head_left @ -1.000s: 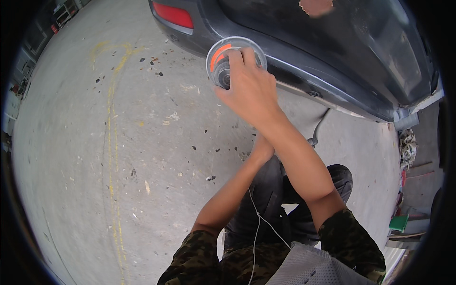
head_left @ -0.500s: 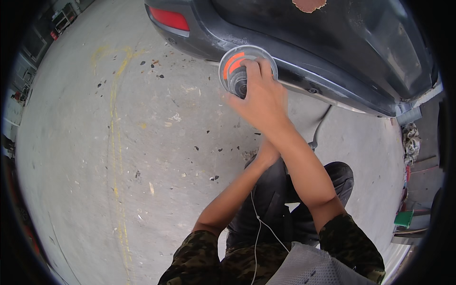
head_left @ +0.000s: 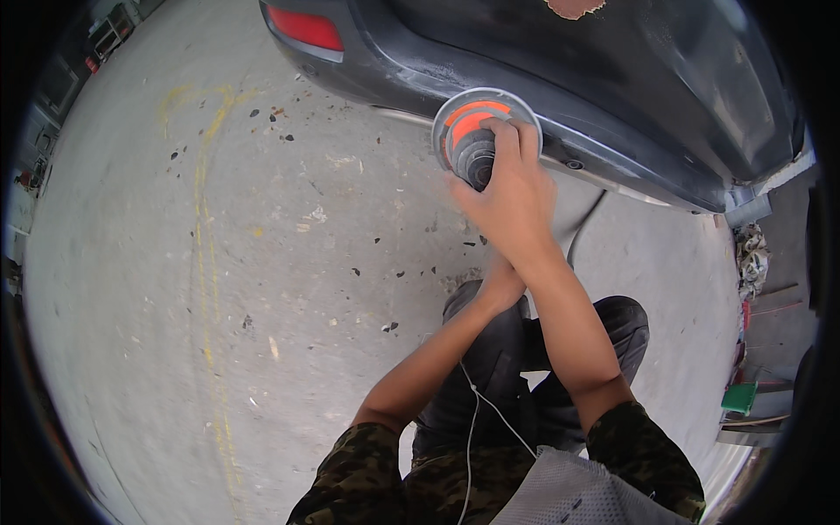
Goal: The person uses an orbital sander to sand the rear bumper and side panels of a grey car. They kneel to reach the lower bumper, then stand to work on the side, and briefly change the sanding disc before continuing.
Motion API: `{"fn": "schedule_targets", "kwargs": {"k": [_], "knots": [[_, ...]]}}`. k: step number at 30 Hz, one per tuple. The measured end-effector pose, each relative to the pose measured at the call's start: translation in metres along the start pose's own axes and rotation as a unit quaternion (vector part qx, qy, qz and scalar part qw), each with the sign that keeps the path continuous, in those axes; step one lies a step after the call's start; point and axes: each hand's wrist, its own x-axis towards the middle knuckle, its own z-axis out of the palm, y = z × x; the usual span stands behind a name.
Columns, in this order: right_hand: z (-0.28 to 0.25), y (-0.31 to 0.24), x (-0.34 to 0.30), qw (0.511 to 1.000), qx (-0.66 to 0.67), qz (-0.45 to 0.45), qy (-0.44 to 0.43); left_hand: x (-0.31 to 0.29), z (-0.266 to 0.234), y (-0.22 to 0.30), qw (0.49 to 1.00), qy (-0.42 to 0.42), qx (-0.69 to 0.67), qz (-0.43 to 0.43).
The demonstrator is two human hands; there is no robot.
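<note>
A round orbital sander (head_left: 479, 149), grey with orange markings and a black ribbed knob-like top, is tilted against the dark bumper (head_left: 595, 144) of a car. My right hand (head_left: 512, 188) is closed round the top of the sander from the right side, thumb toward the left and fingers curled over its far side. Beneath my right forearm crosses my left arm, and only the wrist end of my left hand (head_left: 502, 282) shows there. Its fingers are hidden. The bumper carries whitish scuffed patches to the left of the sander.
A dark hose (head_left: 584, 226) runs over the concrete floor (head_left: 297, 367) below the bumper. A red tail light (head_left: 306, 29) is at the bumper's left end. White cord (head_left: 475, 420) hangs over my lap. At the right edge lie a green item (head_left: 739, 398) and crumpled material (head_left: 751, 260).
The sander, with my right hand on it, has moved to the right along the bumper. My left wrist has shifted slightly right, still beneath the right forearm.
</note>
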Motion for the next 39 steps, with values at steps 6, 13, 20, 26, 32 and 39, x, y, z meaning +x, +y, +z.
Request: {"fn": "schedule_targets", "kwargs": {"k": [6,13,20,26,32,39], "knots": [[0.008,0.003,0.005,1.0,0.004,0.001,-0.021,0.01,-0.008,-0.001,0.999,-0.037,0.006,-0.036],[0.002,0.007,-0.002,1.0,0.0,0.01,0.017,0.005,0.002,0.003,1.0,0.017,0.008,0.012],[0.009,0.008,0.001,1.0,-0.004,-0.008,0.013,0.012,-0.009,-0.002,0.999,-0.037,0.023,-0.027],[0.008,0.008,-0.003,1.0,-0.009,-0.016,0.009,0.007,-0.003,-0.001,0.999,-0.014,0.016,-0.025],[0.012,0.004,0.001,1.0,-0.005,-0.018,0.01,0.008,-0.01,-0.004,1.0,-0.026,0.002,-0.008],[0.009,0.004,-0.004,1.0,-0.02,-0.019,0.0,0.007,-0.001,-0.017,0.999,-0.011,0.03,0.004]]}}
